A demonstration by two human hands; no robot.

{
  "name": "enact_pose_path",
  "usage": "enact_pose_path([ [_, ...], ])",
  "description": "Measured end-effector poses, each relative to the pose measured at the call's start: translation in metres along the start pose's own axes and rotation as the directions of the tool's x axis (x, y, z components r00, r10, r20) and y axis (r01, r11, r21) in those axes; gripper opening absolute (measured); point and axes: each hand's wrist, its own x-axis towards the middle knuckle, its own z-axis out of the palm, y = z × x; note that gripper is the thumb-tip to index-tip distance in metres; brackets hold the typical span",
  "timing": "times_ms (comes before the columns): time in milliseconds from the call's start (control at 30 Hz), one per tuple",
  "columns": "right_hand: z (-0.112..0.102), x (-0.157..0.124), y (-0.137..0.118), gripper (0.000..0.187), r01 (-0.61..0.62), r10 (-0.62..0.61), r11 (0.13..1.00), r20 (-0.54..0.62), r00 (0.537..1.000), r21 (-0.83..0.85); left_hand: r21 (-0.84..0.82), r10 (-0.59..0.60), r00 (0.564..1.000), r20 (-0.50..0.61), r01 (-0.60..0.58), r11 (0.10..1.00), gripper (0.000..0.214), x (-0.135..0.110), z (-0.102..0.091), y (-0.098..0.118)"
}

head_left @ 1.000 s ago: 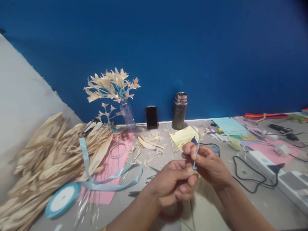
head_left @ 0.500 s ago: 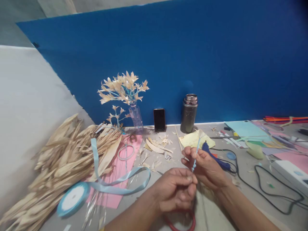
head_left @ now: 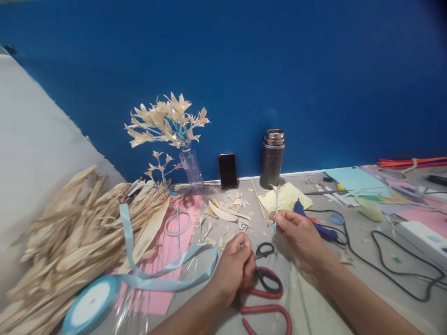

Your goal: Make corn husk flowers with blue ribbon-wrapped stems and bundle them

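1. Fingertips [head_left: 274, 216] of my right hand [head_left: 301, 232] pinch the blue flower stem [head_left: 277, 203] in front of yellow paper [head_left: 291, 197].
2. My left hand [head_left: 233, 264], apart from it, is curled closed near a black scissor loop [head_left: 259, 254]; whether it holds anything, I cannot tell.
3. I see the stem nearly upright, petals [head_left: 276, 189] up.
4. It looks thin, the petals pale.

Closed in at the back by a broad, flat, deep-blue panel [head_left: 223, 60], darkening toward the upper right corner and showing one faint paler patch low down, right of centre. Bounded on the left by a whitish wall [head_left: 31, 121], meeting the blue along a ragged slanting edge, with a small dark spot [head_left: 10, 49] near the top. Fronted by a grey tabletop [head_left: 435, 314], reaching a thin pale strip [head_left: 307, 172] beneath the panel, in soft light.
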Motion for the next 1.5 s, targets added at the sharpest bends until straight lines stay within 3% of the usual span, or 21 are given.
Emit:
enact_pose_path([
  [100,0.0,0.001,0.001,0.039,0.001,-0.002,0.997,-0.013,1.0,-0.076,0.134,0.057,0.995,-0.085,-0.045,0.99,0.049,0.002,-0.005,-0.01],
  [200,0.0,0.0,0.002,0.038,0.005,-0.008,0.996,-0.035,0.999,-0.088,0.282,0.149,0.975,-0.162,-0.099,0.954,0.058,0.005,-0.01,-0.005],
  [333,0.0,-0.001,0.001,0.036,0.009,-0.011,0.999,-0.046,0.999,-0.043,0.309,0.36,0.882,-0.304,-0.266,0.913,0.039,0.006,-0.013,0.014],
  [400,0.001,-0.002,0.001,0.037,0.003,-0.004,0.999,-0.031,1.0,-0.048,0.329,0.367,0.875,-0.315,-0.262,0.907,0.035,0.006,-0.013,0.019],
  [533,0.003,-0.004,0.004,0.039,0.013,-0.011,0.996,0.014,1.0,-0.083,0.369,0.329,0.913,-0.24,-0.228,0.901,0.047,0.005,-0.011,0.013],
  [633,0.006,-0.006,0.004,0.038,0.025,-0.023,0.993,0.018,1.0,-0.111,0.287,0.312,0.927,-0.207,-0.247,0.926,0.032,0.005,-0.008,0.009],
  [767,0.004,-0.007,0.002,0.038,0.004,-0.005,0.992,-0.012,1.0,-0.129,0.233,0.224,0.961,-0.163,-0.183,0.955,0.029,0.005,-0.008,0.017],
  [967,-0.013,0.003,-0.007,0.032,0.035,-0.04,0.999,-0.181,0.983,-0.03,0.071,0.36,0.887,-0.29,-0.356,0.932,0.043,0.0,-0.029,0.054],
  [1033,-0.016,0.006,-0.012,0.032,0.068,-0.07,0.998,-0.203,0.977,-0.018,0.178,0.423,0.849,-0.316,-0.385,0.906,0.045,-0.006,-0.037,0.069],
  [1100,-0.017,0.006,-0.015,0.033,0.083,-0.084,0.996,-0.217,0.972,-0.015,0.433,0.528,0.794,-0.302,-0.379,0.818,0.028,-0.013,-0.043,0.082],
  [1167,-0.017,0.005,-0.017,0.033,0.083,-0.086,0.996,-0.227,0.97,-0.022,0.709,0.617,0.762,-0.198,-0.323,0.627,0.01,-0.017,-0.045,0.09],
  [1233,-0.016,0.004,-0.017,0.033,0.089,-0.095,0.995,-0.232,0.968,-0.039,0.884,0.588,0.807,-0.057,-0.233,0.405,0.007,-0.015,-0.044,0.091],
  [1333,-0.017,0.005,-0.015,0.033,0.116,-0.131,0.99,-0.227,0.965,-0.078,0.981,0.396,0.917,0.044,-0.114,0.155,0.025,0.003,-0.039,0.078],
  [1433,-0.019,0.007,-0.012,0.032,0.127,-0.15,0.985,-0.204,0.968,-0.121,1.0,0.306,0.952,0.022,-0.024,0.0,0.017,0.027,-0.033,0.056],
  [1500,-0.021,0.008,-0.01,0.03,0.129,-0.155,0.981,-0.188,0.97,-0.143,1.0,0.295,0.956,0.0,0.005,-0.015,0.01,0.038,-0.032,0.044],
])
